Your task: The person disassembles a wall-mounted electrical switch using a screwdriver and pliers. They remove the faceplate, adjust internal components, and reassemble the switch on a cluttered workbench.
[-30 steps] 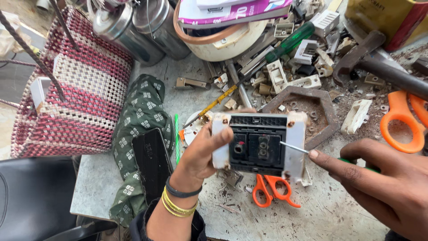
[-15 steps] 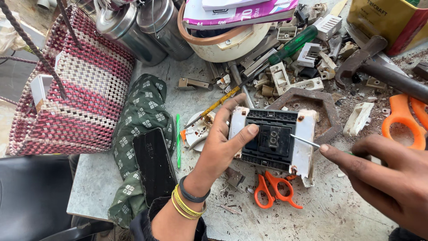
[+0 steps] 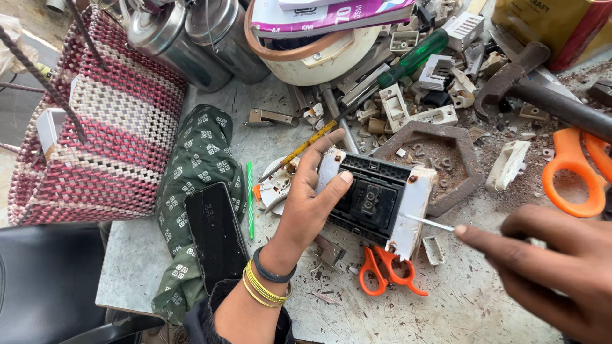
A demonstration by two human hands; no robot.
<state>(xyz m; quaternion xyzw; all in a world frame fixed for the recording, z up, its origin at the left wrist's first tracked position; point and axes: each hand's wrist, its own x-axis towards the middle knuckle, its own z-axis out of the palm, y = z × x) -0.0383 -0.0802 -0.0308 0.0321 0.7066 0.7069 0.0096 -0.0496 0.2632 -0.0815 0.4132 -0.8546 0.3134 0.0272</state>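
My left hand [image 3: 309, 204] grips a white switch plate with a black module in it [image 3: 377, 200], thumb on the black part, fingers up its left edge. The plate is tilted above the grey worktop [image 3: 134, 267]. My right hand [image 3: 542, 264] holds a thin screwdriver [image 3: 428, 222] whose metal tip touches the plate's right edge. Small orange-handled pliers [image 3: 386, 271] lie on the worktop just under the plate.
A pink and white woven basket [image 3: 102, 134] stands at the left, a green patterned cloth with a black phone [image 3: 215, 232] beside it. Steel containers, a white bowl, a hammer [image 3: 529, 83], orange scissors [image 3: 574, 172], a hexagonal metal frame [image 3: 440, 156] and several switch parts crowd the back.
The switch plate and my left hand shifted right and the plate tilted. My right hand moved lower right, the screwdriver tip still at the plate's right edge.
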